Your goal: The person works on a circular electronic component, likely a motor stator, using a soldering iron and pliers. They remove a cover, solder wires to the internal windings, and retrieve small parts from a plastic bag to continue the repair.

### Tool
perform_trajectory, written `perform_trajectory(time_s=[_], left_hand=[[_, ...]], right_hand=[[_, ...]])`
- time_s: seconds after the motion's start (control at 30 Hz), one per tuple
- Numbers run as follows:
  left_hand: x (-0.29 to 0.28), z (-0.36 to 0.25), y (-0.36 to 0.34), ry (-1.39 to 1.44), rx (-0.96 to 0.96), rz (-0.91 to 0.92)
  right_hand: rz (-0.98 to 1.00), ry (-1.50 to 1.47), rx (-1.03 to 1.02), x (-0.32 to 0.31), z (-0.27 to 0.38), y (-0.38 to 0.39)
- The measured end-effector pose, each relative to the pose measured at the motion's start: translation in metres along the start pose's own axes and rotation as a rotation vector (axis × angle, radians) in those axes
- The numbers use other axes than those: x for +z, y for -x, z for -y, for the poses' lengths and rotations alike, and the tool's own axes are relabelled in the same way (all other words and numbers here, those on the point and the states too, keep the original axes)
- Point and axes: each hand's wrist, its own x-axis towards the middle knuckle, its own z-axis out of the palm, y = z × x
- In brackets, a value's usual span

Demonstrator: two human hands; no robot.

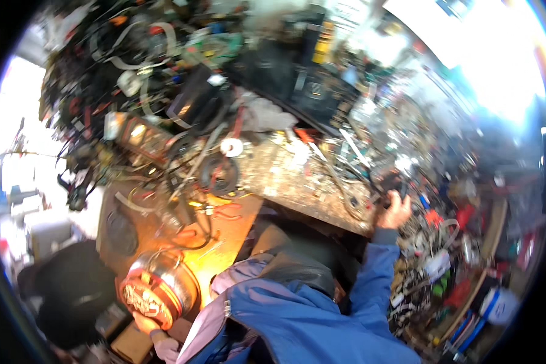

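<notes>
At the lower left, my left hand (144, 323) is closed on the lower edge of a shiny round metal device (179, 280), its fingertips partly hidden. The device lies tilted on its side. The end facing me glows orange-red and shows a tangle of parts. My right hand (395, 211) reaches out to the right end of the workbench, its fingers at a dark object (391, 182). Blur hides whether they grip it. Red-handled pliers (226, 211) lie on the brown board (239, 227) beyond the device.
A worn wooden bench top (285, 182) holds a long tool with a red handle (306, 136), a black ring-shaped coil (218, 174) and a white roll (231, 147). Heaped cables and parts (430, 261) crowd the right side. A black seat (66, 291) stands at the left.
</notes>
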Motion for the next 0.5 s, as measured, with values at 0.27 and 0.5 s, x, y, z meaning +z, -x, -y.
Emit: perform_trajectory(time_s=[0.27, 0.5], left_hand=[[-0.005, 0.012, 0.016, -0.26, 0.219, -0.175], [-0.003, 0.011, 0.02, -0.295, 0.12, -0.214]], right_hand=[[-0.057, 0.697, -0.231, 0.009, 0.027, 0.008], [0.227, 0.456, -0.57, 0.101, 0.108, 0.062]])
